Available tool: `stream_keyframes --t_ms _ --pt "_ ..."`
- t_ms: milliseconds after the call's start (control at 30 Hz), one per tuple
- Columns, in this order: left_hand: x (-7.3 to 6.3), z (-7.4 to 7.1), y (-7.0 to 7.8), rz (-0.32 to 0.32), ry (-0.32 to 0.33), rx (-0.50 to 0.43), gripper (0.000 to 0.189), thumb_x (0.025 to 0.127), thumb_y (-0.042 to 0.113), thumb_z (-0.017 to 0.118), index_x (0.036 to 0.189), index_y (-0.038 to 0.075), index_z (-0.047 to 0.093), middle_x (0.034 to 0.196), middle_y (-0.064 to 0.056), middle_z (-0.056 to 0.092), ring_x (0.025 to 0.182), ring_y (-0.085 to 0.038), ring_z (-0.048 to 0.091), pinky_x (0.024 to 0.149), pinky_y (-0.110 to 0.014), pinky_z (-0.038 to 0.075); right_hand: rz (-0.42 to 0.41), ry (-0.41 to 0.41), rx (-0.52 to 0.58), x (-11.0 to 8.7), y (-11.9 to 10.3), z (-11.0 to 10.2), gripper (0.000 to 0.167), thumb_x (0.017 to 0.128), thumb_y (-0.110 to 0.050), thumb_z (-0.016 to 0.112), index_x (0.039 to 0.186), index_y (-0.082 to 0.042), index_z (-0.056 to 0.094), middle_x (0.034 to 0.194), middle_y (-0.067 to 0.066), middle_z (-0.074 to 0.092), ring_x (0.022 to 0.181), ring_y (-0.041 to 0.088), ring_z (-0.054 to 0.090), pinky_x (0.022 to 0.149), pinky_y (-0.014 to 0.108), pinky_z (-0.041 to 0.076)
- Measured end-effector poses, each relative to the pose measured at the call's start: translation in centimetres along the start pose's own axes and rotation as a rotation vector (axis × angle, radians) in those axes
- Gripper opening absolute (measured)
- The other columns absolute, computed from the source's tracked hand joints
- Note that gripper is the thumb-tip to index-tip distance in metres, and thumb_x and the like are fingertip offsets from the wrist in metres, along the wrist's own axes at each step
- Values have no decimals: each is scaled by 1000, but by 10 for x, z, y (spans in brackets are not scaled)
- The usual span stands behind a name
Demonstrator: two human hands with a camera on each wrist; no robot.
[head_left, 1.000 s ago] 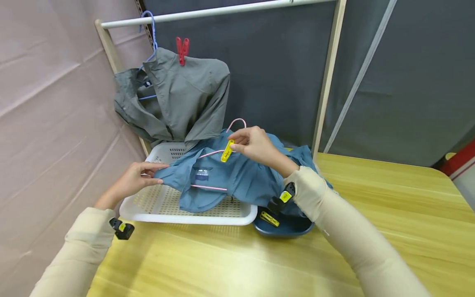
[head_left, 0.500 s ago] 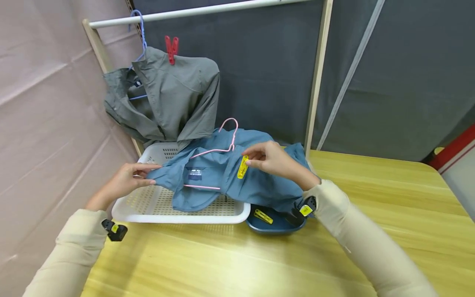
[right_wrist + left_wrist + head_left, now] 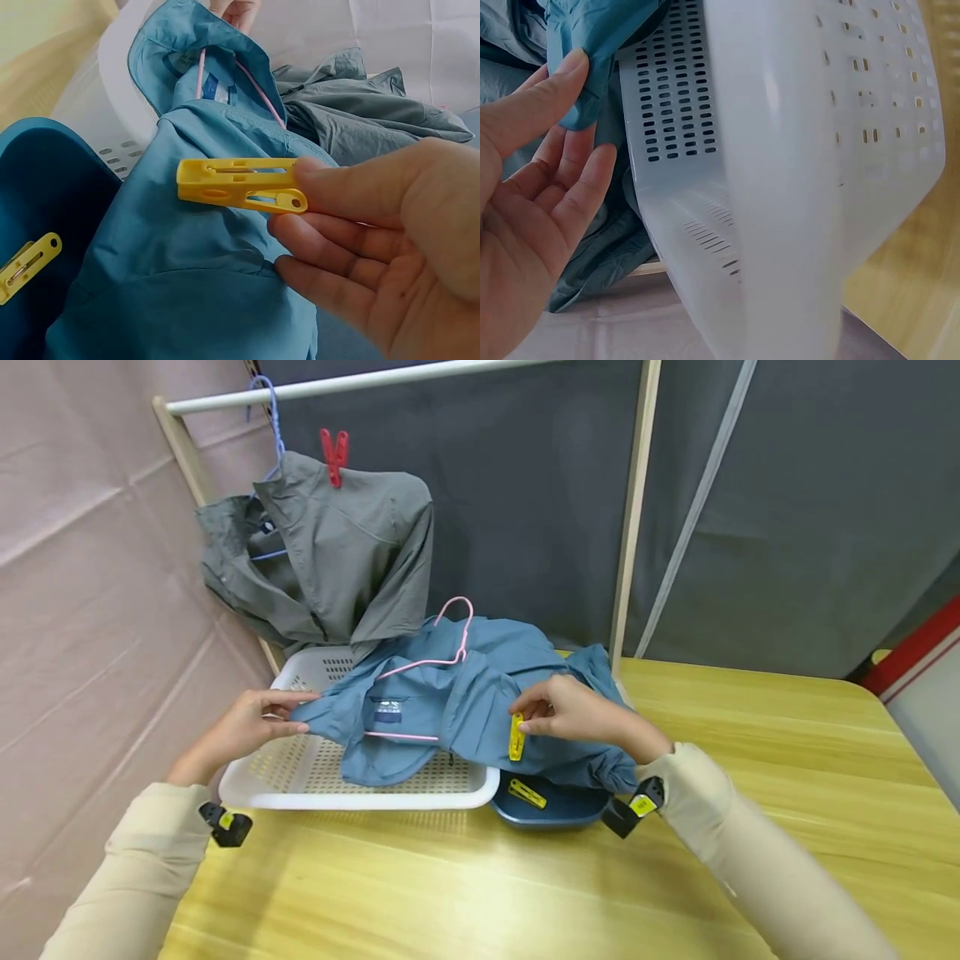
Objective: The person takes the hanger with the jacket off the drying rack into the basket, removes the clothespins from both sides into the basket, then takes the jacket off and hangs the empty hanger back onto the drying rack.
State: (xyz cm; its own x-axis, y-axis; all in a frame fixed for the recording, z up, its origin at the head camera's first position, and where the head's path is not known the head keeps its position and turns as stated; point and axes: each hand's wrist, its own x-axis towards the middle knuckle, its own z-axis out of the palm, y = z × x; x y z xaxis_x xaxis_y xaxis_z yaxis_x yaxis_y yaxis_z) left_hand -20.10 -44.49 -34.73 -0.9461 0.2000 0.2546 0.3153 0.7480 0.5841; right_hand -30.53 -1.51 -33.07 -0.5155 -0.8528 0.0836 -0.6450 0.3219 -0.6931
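In right hand (image 3: pixel 576 710), 1 yellow clothespin (image 3: pixel 517 739), pinched

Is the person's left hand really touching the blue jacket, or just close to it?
Touching. The left wrist view shows it: the left hand pinches a gathered bit of the blue jacket.

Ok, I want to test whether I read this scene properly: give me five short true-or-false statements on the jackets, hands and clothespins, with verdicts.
1. A blue hanger carries the grey jacket from the white rail. True.
2. The right hand pinches a yellow clothespin, the left hand the blue jacket. True.
3. The grey jacket has no clothespin on it. False: a red clothespin sits at its shoulder.
4. The blue jacket hangs from the rail too. False: it lies partly over the white plastic basket, a pink hanger in its neck.
5. A second yellow clothespin lies in the dark blue tray. True.
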Motion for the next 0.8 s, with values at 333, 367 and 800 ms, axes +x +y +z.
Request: stream_keyframes --t_ms 333,367,800 --pt "-2 -1 1 -35 -15 14 37 75 -2 73 110 -6 63 101 -21 63 78 -9 57 66 -14 46 -24 -99 -6 -11 3 8 23 85 -7 65 105 3 66 88 2 65 76 10 58 68 22 50" --pt "-2 -1 1 -38 -15 14 38 74 -2 73 110 -6 63 101 -21 63 78 -9 57 66 -14 46 -20 -115 -6 -12 3 9 23 85 -7 65 105 3 66 87 1 65 76 9 58 68 22 50" --pt "1 1 0 -19 -10 4 38 73 -5 72 110 -8 62 99 -20 63 77 -9 57 65 -14 47 9 -292 -88 -16 12 24 21 81 1 66 102 2 68 89 4 66 78 8 59 69 20 49"
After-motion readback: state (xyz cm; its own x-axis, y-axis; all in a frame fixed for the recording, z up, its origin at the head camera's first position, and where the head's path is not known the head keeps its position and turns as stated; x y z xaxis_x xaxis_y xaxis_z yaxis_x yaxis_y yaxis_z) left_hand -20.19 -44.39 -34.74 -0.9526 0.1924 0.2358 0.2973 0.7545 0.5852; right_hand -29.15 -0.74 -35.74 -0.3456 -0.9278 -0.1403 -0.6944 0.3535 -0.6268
